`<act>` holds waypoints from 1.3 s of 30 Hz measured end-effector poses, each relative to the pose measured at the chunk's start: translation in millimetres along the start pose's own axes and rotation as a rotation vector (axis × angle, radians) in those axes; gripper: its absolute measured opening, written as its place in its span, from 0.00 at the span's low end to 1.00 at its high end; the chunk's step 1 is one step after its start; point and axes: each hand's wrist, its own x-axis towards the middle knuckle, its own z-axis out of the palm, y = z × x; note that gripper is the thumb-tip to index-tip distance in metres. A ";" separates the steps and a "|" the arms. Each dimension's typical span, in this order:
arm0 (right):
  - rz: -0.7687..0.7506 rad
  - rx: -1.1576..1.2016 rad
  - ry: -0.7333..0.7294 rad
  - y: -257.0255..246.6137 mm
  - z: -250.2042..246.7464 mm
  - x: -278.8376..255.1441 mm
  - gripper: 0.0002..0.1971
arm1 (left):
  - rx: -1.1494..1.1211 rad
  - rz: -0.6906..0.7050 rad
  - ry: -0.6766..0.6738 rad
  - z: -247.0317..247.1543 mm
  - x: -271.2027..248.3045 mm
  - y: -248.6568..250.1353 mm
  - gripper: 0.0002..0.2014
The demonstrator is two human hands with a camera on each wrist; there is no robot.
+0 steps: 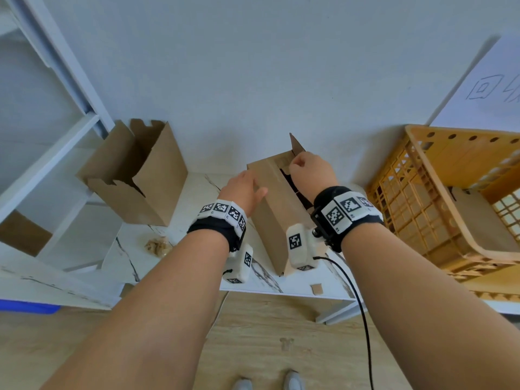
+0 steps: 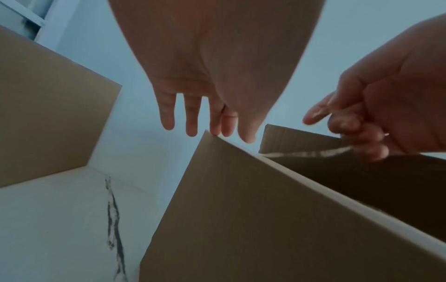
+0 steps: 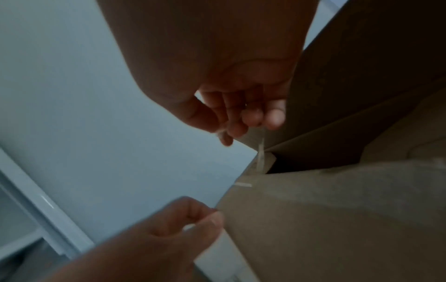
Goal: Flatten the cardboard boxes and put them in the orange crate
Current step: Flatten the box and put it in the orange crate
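A long cardboard box [image 1: 273, 220] lies on the white marble table [image 1: 197, 190] in front of me, one end flap [image 1: 295, 143] standing up at its far end. My left hand [image 1: 247, 184] rests on the box's upper left edge near that far corner, fingers straight [image 2: 190, 122]. My right hand [image 1: 294, 163] is at the far end and pinches a strip of clear tape [image 2: 311, 153] between thumb and fingers [image 3: 231, 131]. The orange crate [image 1: 399, 198] stands to the right with a flat piece of cardboard [image 1: 478, 215] inside.
A second cardboard box [image 1: 146, 178] stands open at the left of the table, against a white shelf unit [image 1: 56, 153]. Crumpled scraps [image 1: 157, 244] and a small cardboard bit [image 1: 316, 288] lie on the table. A black cable [image 1: 363, 319] hangs from my right wrist.
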 end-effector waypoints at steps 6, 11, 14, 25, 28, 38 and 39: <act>-0.018 -0.264 -0.112 6.8 5.7 14.2 0.13 | 0.116 0.044 0.024 -1.1 27.4 -3.1 0.25; 0.023 -0.507 -0.180 4.4 15.1 25.3 0.08 | 0.015 0.018 -0.103 2.9 39.4 -10.8 0.27; 0.080 -0.569 -0.126 0.8 17.5 25.3 0.07 | -0.036 0.022 -0.058 -1.0 34.5 -10.8 0.25; 0.085 0.330 0.014 -1.4 14.9 23.5 0.08 | -0.396 -0.213 -0.024 -1.0 8.6 -15.4 0.15; 0.105 0.576 0.024 -7.2 15.5 20.5 0.05 | -0.464 -0.271 -0.043 1.8 -0.5 -16.6 0.13; 0.161 0.890 -0.050 -21.5 26.9 5.3 0.09 | -0.538 -0.226 -0.243 8.9 -37.0 -11.1 0.10; 0.167 0.908 -0.043 -19.5 28.6 4.6 0.09 | -0.538 -0.228 -0.254 8.5 -38.7 -11.0 0.09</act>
